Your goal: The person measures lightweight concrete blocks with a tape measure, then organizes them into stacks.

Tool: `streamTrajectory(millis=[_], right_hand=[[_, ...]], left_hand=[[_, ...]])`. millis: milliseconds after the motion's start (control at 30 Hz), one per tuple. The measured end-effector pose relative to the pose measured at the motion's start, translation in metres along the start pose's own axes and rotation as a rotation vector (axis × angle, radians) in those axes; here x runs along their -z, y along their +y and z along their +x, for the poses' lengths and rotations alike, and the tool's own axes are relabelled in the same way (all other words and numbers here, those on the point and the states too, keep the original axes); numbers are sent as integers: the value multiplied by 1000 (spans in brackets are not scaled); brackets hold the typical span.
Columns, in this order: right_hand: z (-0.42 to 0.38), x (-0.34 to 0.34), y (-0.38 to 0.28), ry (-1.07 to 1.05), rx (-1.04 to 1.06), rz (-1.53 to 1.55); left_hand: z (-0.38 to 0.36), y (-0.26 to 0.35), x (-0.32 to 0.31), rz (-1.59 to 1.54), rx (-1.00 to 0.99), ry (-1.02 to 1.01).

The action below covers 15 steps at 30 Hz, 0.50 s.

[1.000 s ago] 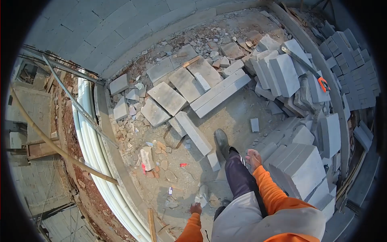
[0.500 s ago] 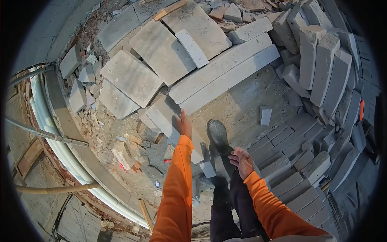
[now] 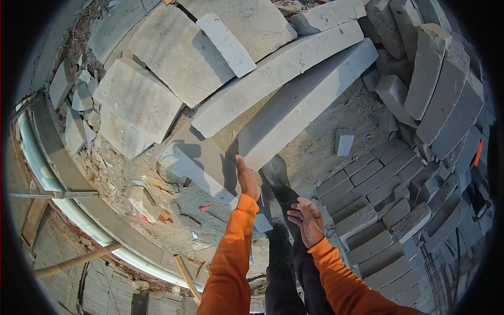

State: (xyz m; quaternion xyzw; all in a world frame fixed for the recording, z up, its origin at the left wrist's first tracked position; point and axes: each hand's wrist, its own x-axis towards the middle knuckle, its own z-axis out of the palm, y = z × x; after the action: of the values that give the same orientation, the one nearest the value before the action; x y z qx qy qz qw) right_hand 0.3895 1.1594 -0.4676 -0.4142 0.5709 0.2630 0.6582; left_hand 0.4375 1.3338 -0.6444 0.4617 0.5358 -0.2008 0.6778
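A long grey concrete block (image 3: pixel 310 105) lies at a slant in front of me, its near end by my left hand (image 3: pixel 248 178). The fingers of that hand are hooked at the block's near left corner, and part of the grip is hidden. My right hand (image 3: pixel 306 218) hangs in the air over my leg, holding nothing, its fingers loosely bent and apart. A second long block (image 3: pixel 278 79) lies beyond the first, with a wedge-shaped gap between them. Below my left hand, another block (image 3: pixel 197 170) lies partly in shadow.
Wide flat slabs (image 3: pixel 181 52) lie at the back left, with a small block (image 3: pixel 226 44) on top. Stacked blocks (image 3: pixel 441 79) lean at the right above rows of grey bricks (image 3: pixel 378 184). A loose brick (image 3: pixel 344 142) sits on the dirt. Rubble (image 3: pixel 144 202) covers the left ground.
The near long block's end has swung toward me, away from the neighbouring block, along with my left hand. My view has shifted, and my right hand remains in the air.
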Motion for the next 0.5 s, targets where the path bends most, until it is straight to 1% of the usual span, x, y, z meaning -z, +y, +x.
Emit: streamTrajectory(millis=[33,100,133,167,267,300,400,500], right_hand=[[0,-2,-3,0,3,-22],[0,5,-5,19,17,-47],[2,10,-3,48,25,-55],[4,16,-2,73,38,-60],[6,31,5,139,38,-24],[7,34,7,156,35,-3],[7,38,10,156,39,12],[7,41,9,158,96,59]], left_hand=[[-8,-1,-4,-2,31,-52],[-26,-1,-25,429,-245,117],[-36,8,-37,647,-397,199],[-53,33,-52,970,-472,230],[-36,34,-65,1566,-685,138],[-25,30,-67,1582,-765,188],[-3,16,-65,1691,-761,272],[-7,17,-64,1593,-738,245]])
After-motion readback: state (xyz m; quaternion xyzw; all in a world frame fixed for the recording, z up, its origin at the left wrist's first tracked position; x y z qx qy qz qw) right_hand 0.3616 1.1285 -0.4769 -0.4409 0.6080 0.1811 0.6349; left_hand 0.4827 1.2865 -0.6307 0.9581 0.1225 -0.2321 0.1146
